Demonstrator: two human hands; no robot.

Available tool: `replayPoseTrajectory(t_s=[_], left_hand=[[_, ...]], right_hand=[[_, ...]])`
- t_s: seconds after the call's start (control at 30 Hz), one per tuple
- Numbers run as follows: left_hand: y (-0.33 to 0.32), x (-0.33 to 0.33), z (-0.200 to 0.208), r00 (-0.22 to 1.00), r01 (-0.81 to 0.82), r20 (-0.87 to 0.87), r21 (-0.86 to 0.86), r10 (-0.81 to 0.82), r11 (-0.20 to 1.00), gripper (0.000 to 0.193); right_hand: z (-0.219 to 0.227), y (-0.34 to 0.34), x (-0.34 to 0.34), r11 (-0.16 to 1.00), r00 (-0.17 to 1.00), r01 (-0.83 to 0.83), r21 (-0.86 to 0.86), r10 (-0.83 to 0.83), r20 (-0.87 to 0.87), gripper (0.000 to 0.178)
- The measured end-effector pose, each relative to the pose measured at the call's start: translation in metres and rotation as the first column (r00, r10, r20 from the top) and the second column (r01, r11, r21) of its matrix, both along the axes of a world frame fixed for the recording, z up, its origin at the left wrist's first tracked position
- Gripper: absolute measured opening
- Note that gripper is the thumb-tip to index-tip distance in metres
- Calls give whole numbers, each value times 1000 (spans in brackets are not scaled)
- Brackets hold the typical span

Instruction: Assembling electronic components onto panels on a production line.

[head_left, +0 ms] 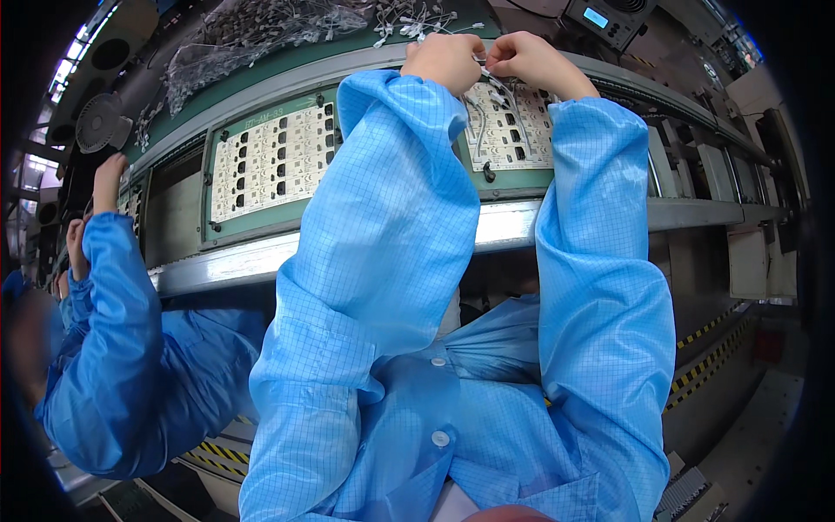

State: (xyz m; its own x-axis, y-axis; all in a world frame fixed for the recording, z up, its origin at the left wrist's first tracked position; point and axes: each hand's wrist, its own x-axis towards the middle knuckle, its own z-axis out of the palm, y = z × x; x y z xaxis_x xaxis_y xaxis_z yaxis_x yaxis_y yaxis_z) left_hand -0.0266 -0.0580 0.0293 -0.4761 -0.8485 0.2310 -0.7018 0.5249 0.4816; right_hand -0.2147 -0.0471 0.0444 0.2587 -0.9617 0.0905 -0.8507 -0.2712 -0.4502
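Observation:
My left hand (445,64) and my right hand (532,66) meet above the far edge of a white circuit board panel (531,130) in a green carrier. The right thumb and forefinger pinch a thin white cable (513,103), whose length hangs down over the board. My left fingers are curled and pressed together just beside it; what they grip is mostly hidden. Another pale cable (477,122) lies across the same panel. To the left, a second white panel with rows of dark parts (274,157) sits in its own green carrier (207,187), partly behind my left sleeve.
Beyond the conveyor rail (239,261) lie a clear plastic bag of cables (270,35) and a loose cable pile (417,22). A co-worker in blue (130,348) works at left, near a fan (100,122). A grey box with a lit display (600,17) stands at far right.

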Motion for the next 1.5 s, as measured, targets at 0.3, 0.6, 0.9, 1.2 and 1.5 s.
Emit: replayPoseTrajectory(t_s=[0.3, 0.6, 0.9, 1.2, 1.5], left_hand=[[6, 0, 6, 997, -18, 71, -38, 20, 999, 40], [6, -1, 5, 990, -44, 126, -102, 57, 994, 38], [2, 1, 5, 988, -149, -49, -84, 145, 985, 22], [0, 8, 5, 938, -341, 43, -80, 345, 937, 26], [16, -2, 5, 985, -162, 56, -11, 163, 987, 27]], right_hand=[[0, 5, 7, 999, 998, 53, 6, -53, 21, 17], [-5, -2, -2, 989, 989, 145, -6, -145, 39, 17], [-10, -7, -15, 970, 977, 147, -195, -111, 183, 17], [-8, 14, 16, 979, 978, 124, -164, -149, -149, 25], [-14, 17, 3, 947, 993, 20, -321, -56, -105, 23]])
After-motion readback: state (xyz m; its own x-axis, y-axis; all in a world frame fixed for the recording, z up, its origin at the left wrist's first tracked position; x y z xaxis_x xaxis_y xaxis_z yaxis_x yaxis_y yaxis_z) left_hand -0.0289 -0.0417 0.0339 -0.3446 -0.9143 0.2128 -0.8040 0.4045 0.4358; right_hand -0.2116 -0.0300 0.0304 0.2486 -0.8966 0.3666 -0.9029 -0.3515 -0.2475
